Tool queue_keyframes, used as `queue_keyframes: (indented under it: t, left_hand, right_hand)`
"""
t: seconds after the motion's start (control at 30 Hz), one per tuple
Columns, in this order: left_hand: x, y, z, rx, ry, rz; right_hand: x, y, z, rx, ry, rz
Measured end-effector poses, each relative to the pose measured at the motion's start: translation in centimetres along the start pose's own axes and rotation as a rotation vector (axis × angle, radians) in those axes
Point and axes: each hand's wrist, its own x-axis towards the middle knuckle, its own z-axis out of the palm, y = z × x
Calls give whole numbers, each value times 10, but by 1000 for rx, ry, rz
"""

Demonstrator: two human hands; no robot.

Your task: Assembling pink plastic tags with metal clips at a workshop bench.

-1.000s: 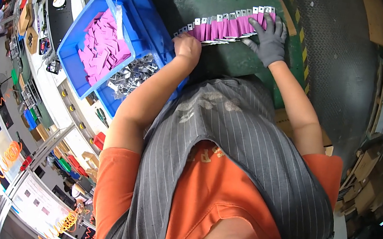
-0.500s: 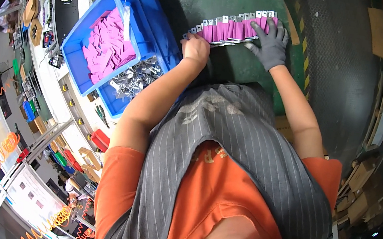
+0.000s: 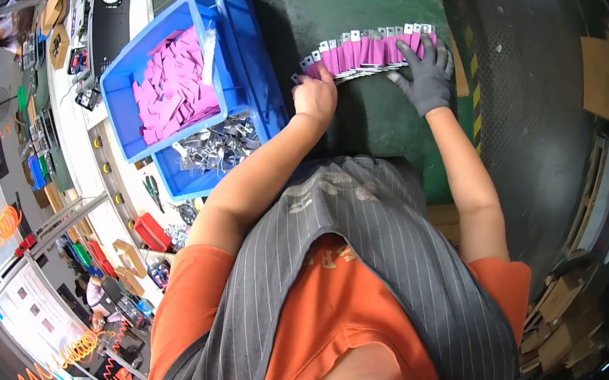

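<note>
A long row of flat metal tabs with pink sleeves (image 3: 373, 51) lies on the green work surface, packed side by side with silver holed ends pointing away from me. At its left end, my bare left hand (image 3: 315, 101) has its fingers curled round the last tabs, which hides part of them. My right hand (image 3: 428, 77), in a grey glove, rests with spread fingers over the right end of the row, thumb apart on the near side. Left of the row stands a blue bin (image 3: 123, 93) heaped with loose pink pieces (image 3: 178, 85).
A second blue bin (image 3: 180, 187) holds loose silver metal parts (image 3: 222, 144). Pliers (image 3: 154, 189) and a red box (image 3: 151, 233) sit farther left. Yellow-black tape (image 3: 478, 97) edges the right side, with cardboard (image 3: 569, 309) beyond. Another person (image 3: 97, 295) is at the lower left.
My left hand has drawn slightly toward me, and the tabs at the left end now fan out more, bending the row. My right hand stays on the right end. The view has shifted a little.
</note>
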Motion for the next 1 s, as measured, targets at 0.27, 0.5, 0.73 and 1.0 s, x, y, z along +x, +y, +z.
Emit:
queue_keyframes:
  t: [0.27,0.5,0.73,1.0]
  left_hand:
    - [-13,-13,2,-424,79,-97]
    - [16,-23,-4,-494,210,-25]
    - [65,-27,-25,-481,263,-62]
    - [137,-27,-48,-603,368,-155]
  right_hand:
    - [2,4,0,-22,-2,-20]
    - [7,7,5,-5,43,-49]
    - [46,10,4,-13,52,-33]
    - [128,24,10,-32,67,-5]
